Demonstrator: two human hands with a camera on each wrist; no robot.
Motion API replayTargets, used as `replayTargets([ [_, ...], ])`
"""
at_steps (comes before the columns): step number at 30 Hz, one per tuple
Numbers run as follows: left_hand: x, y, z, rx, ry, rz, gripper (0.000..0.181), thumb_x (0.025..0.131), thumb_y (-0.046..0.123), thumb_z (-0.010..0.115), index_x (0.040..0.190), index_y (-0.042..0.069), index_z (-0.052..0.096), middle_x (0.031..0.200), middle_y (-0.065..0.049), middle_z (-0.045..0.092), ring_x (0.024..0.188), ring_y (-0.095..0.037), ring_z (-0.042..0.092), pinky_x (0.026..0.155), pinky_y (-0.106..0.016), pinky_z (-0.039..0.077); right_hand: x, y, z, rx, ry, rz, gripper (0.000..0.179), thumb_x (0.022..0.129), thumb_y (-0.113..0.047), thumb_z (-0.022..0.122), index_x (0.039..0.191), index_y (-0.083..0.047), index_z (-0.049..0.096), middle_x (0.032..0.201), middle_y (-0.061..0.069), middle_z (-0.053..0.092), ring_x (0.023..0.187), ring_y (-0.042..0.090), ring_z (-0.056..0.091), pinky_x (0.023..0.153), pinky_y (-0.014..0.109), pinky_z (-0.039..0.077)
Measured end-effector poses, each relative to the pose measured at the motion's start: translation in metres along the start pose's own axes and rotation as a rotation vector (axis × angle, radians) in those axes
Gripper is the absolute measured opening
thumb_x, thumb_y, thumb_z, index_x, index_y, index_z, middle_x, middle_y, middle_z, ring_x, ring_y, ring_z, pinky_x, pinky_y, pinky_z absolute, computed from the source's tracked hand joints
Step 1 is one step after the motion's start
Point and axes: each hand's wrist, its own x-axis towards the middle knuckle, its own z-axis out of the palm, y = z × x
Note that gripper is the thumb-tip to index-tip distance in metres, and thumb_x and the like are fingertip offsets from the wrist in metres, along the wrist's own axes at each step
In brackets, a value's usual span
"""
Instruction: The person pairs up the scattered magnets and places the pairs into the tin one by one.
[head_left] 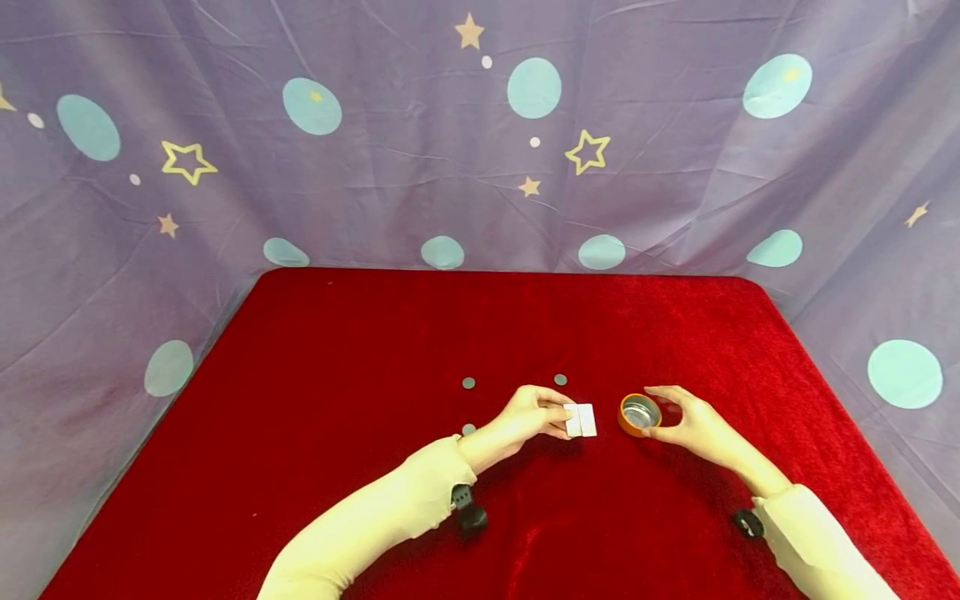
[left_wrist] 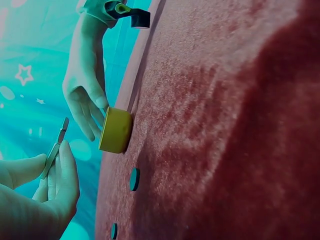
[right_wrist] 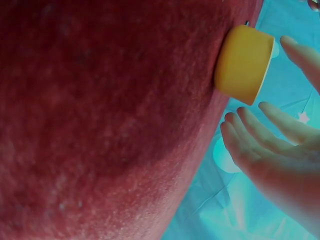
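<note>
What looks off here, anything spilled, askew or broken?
The white piece in the left hand shows a seam, its parts slightly askew; can't tell whether it's broken or two pieces. Nothing looks spilled; the bowl stands upright on the cloth.

High head view, low sideways wrist views, shared bowl (left_wrist: pixel 116 130)

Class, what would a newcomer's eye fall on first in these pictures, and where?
The vivid red cloth strikes first, spread before a purple curtain with stars. On it stands a small orange bowl beside the right hand. Left of the bowl, the left hand pinches a small white object.
</note>
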Motion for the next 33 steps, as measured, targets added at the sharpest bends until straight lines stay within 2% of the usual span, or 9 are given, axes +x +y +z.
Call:
replayTargets([
  [7,0.01,0.001,0.009,-0.015,0.001,-0.016,0.026,0.079,-0.011,0.054,0.103,-0.019,0.054,0.091,-0.031,0.06,0.059,-0.015,0.058,0.063,-0.034,0.052,0.002,0.005,-0.004,0.162,-0.13,0.069,0.065,0.069,-0.019,0.075,0.12,0.011,0.045,0.111,0.024,0.052,0.095,0.036,0.055,0.073,0.034,0.049],
  [10,0.016,0.001,0.013,-0.031,0.012,-0.023,0.026,0.078,-0.012,0.054,0.103,-0.019,0.055,0.091,-0.032,0.059,0.06,-0.017,0.06,0.063,-0.035,0.052,0.003,0.007,-0.004,0.198,-0.161,0.082,0.068,0.07,-0.019,0.074,0.121,0.012,0.043,0.111,0.025,0.051,0.097,0.036,0.055,0.072,0.031,0.049],
  [18,0.03,0.0,0.026,-0.064,0.04,-0.062,0.024,0.077,-0.013,0.055,0.101,-0.019,0.056,0.087,-0.03,0.06,0.064,-0.023,0.063,0.063,-0.034,0.052,0.006,0.009,0.001,0.27,-0.168,0.076,0.061,0.069,-0.011,0.075,0.117,0.014,0.045,0.103,0.025,0.056,0.089,0.034,0.059,0.067,0.023,0.05],
  [21,0.035,-0.002,0.03,-0.063,0.048,-0.073,0.023,0.077,-0.013,0.056,0.099,-0.019,0.057,0.086,-0.028,0.061,0.066,-0.028,0.064,0.062,-0.034,0.052,0.007,0.008,0.001,0.284,-0.179,0.082,0.06,0.069,-0.011,0.075,0.116,0.014,0.046,0.103,0.025,0.057,0.088,0.033,0.059,0.067,0.024,0.05],
  [27,0.04,0.0,0.037,-0.083,0.055,-0.078,0.023,0.077,-0.013,0.055,0.099,-0.02,0.057,0.088,-0.032,0.06,0.077,-0.039,0.061,0.065,-0.037,0.051,0.007,0.007,0.0,0.299,-0.189,0.079,0.058,0.07,-0.01,0.074,0.115,0.014,0.047,0.103,0.026,0.057,0.088,0.034,0.059,0.069,0.027,0.05],
  [33,0.052,-0.006,0.043,-0.094,0.07,-0.105,0.022,0.077,-0.013,0.056,0.098,-0.019,0.057,0.087,-0.034,0.059,0.081,-0.04,0.06,0.063,-0.035,0.052,0.008,0.008,0.0,0.302,-0.197,0.067,0.055,0.07,-0.008,0.073,0.114,0.015,0.047,0.102,0.026,0.057,0.087,0.032,0.06,0.069,0.027,0.05],
])
